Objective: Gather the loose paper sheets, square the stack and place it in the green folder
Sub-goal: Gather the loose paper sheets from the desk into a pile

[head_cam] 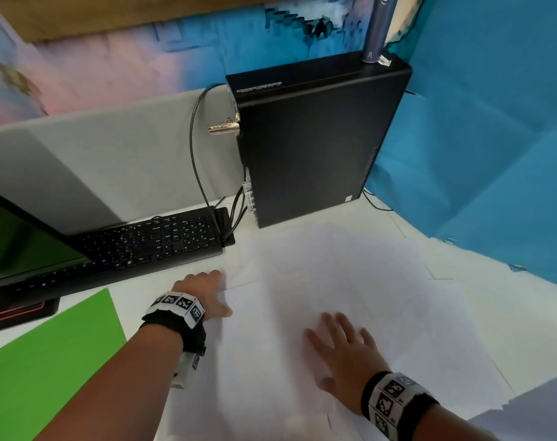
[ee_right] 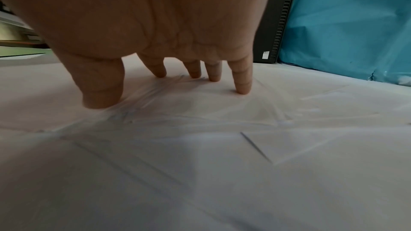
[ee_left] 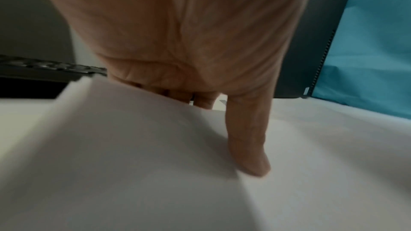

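Several loose white paper sheets lie overlapping across the white desk, in front of a computer tower. The green folder lies flat at the lower left, beside my left forearm. My left hand is at the left edge of a sheet. In the left wrist view its thumb lies on top of the paper, and the fingers disappear under the raised edge, pinching it. My right hand rests flat on the sheets with its fingers spread. Its fingertips press on the paper.
A black keyboard and a monitor stand at the left, behind the folder. The black computer tower with cables stands at the back. Blue sheeting closes off the right side. The desk's front edge runs at the lower right.
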